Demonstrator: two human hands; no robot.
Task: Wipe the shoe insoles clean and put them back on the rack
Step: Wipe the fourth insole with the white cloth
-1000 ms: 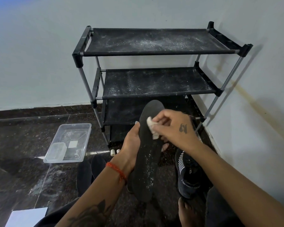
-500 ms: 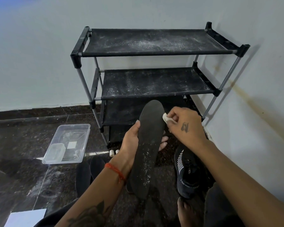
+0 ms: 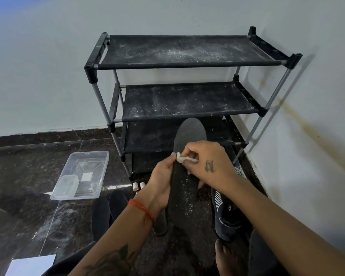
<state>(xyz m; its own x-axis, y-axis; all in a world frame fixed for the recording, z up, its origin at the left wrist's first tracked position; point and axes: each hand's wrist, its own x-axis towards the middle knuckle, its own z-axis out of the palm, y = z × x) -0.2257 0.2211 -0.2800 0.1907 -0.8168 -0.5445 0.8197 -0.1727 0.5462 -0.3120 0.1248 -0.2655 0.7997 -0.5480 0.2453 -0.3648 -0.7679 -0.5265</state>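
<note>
A dark insole speckled with white dust stands nearly upright in front of the rack. My left hand grips it around its left edge at mid-height. My right hand pinches a small white wipe and presses it on the insole's upper face. The top of the insole above the wipe looks cleaner than the dusty lower half. The black shoe rack with dusty fabric shelves stands against the wall. Two more dark insoles lie on the floor at the left, another insole sits behind my left wrist.
A clear plastic tub with a small container inside sits on the dark floor at the left. Two small white caps lie near the rack's foot. A black sneaker lies at the right by the wall. My bare foot is below.
My right hand with the wipe came back from the insole's right edge to the left and lower, across its face. The insole and my left hand stayed nearly still.
</note>
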